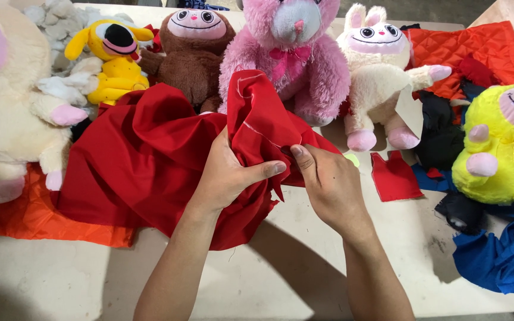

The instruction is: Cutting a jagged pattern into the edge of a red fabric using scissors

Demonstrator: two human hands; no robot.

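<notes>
A big crumpled red cloth [144, 160] lies across the middle of the pale table [281, 267]. My left hand [230, 175] grips a raised fold of it, thumb pressed across the fabric. My right hand [325, 178] pinches the same fold from the right, fingertips tucked into the cloth beside a line of light stitching. Both forearms reach in from the bottom edge.
Plush toys line the far side: cream [7, 101], yellow dog [114, 59], brown [191, 50], pink [295, 53], white rabbit [379, 77], yellow [507, 142]. A small red scrap [395, 177], orange fabric [37, 223], an orange quilted piece [477, 47], blue cloth [507, 255] and black cloth [444, 137] lie around.
</notes>
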